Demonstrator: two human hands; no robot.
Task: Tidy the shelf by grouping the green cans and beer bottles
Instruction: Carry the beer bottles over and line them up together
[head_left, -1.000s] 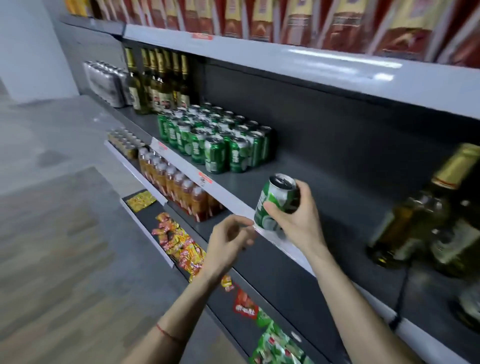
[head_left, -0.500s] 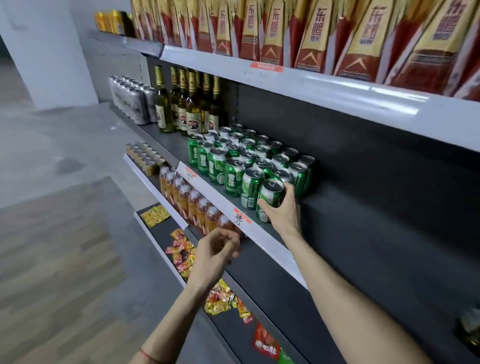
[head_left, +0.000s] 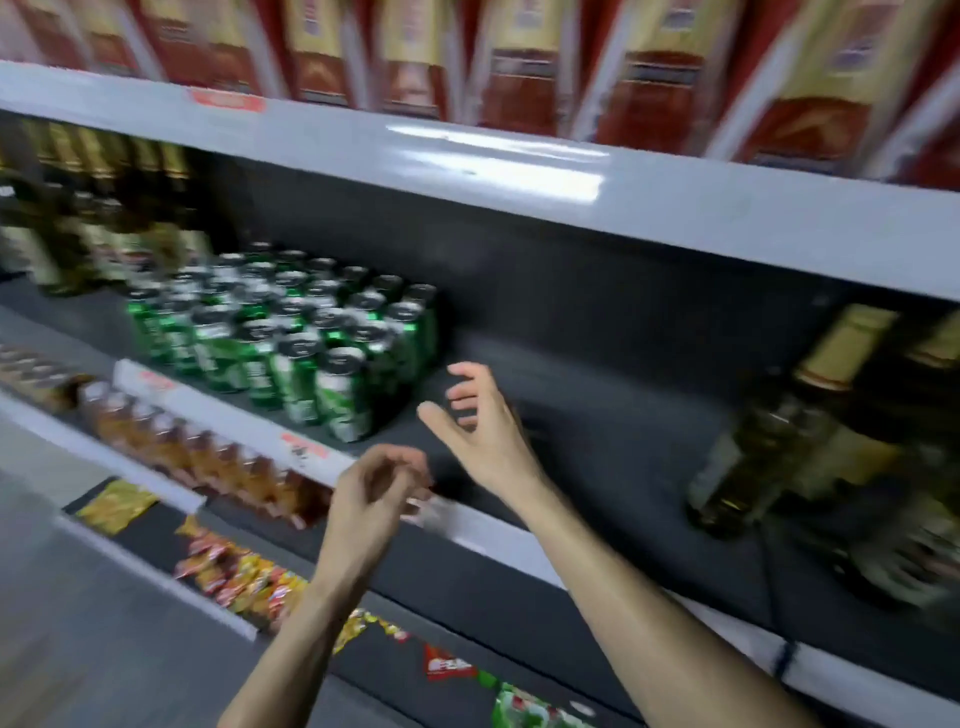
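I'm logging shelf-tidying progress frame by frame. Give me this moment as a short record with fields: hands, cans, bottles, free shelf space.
left hand: empty, fingers loosely curled, in front of the white shelf edge
right hand: empty, fingers spread, just right of the cans, not touching them
green drink cans: upright, packed in one block on the dark middle shelf
bottles, left: gold-capped glass beer bottles behind the cans, blurred
bottles, right: more gold-capped bottles, apart from the rest
free space: bare shelf between cans and right bottles

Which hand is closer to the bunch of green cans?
The right hand. It hangs open just beside the green cans, at their right edge, not touching. The left hand is lower, curled in front of the shelf edge.
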